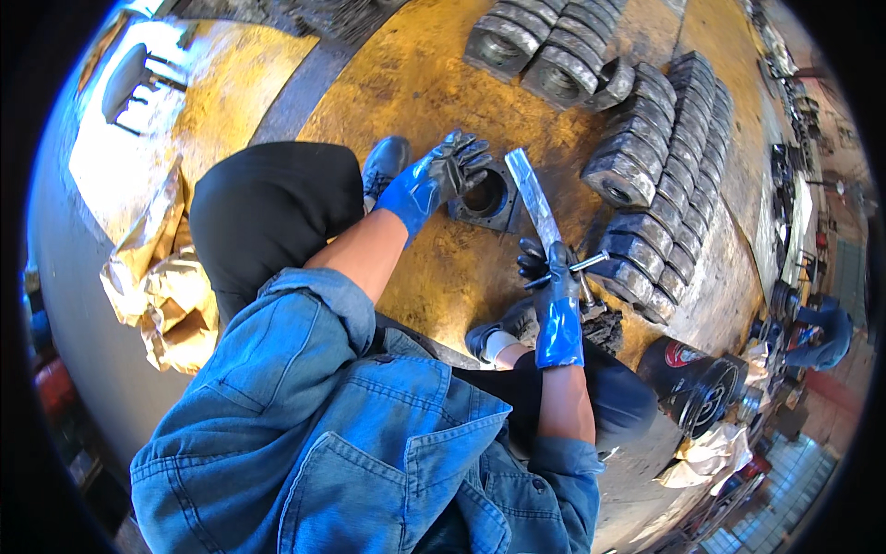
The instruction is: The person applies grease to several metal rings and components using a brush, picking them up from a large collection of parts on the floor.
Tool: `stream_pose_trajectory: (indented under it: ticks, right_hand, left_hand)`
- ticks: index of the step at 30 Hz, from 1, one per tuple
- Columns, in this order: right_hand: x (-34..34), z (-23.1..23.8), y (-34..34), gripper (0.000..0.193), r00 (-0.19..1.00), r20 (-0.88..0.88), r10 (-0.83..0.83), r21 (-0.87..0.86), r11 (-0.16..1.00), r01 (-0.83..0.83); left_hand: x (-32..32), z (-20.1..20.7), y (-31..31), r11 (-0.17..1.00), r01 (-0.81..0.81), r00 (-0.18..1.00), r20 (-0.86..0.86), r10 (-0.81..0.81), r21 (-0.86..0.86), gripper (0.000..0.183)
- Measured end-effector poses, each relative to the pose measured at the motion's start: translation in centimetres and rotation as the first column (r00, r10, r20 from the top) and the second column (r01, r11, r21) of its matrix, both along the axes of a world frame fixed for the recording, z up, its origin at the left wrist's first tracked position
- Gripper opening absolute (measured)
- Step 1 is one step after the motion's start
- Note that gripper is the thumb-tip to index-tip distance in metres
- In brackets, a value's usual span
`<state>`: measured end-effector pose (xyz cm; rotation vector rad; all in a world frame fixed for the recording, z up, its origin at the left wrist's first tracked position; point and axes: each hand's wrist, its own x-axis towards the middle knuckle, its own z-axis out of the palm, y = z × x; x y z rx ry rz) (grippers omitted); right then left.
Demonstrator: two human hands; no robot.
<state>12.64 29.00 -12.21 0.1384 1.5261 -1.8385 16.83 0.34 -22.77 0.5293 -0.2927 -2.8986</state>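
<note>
My left hand (452, 168), in a blue glove with black palm and fingers, is held at the edge of a dark square metal block (503, 214) with a round bore. Its fingers are stretched out and slightly bent, with nothing seen in them; I cannot tell whether they touch the block. Over to the right, my right hand (554, 286), gloved the same way, is closed round the lower end of a flat silvery metal bar (533, 194). The bar slants up to the block's right side. A thin metal rod (591, 262) crosses at the right hand; whether it is gripped too is unclear.
Rows of dark ring-shaped metal parts (637, 138) stand on the worn yellow floor at the right and far side. A black bucket (688, 379) is at right. Crumpled brown paper (175, 295) lies left, beyond it a stool (129, 83). Another person (824, 332) bends at far right.
</note>
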Motion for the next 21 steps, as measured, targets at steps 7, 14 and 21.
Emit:
stream_pose_trajectory:
  ticks: [7,14,21]
  right_hand:
    - [0.8,3.8,-4.3,0.046,0.938,-0.327,0.117,-0.135,0.976,-0.169]
    - [-1.5,2.5,-2.5,0.021,0.715,-0.696,0.069,0.169,0.983,0.070]
    - [-4.2,3.0,-0.1,0.041,0.588,-0.807,-0.055,0.210,0.904,0.373]
  left_hand:
    - [-4.5,10.3,3.7,0.977,0.204,0.948,-0.260,-0.183,0.057,0.094]
    - [-4.9,15.2,6.4,0.941,0.330,0.871,-0.363,-0.332,-0.070,0.104]
    - [-4.7,16.7,7.6,0.899,0.374,0.865,-0.262,-0.427,-0.229,0.106]
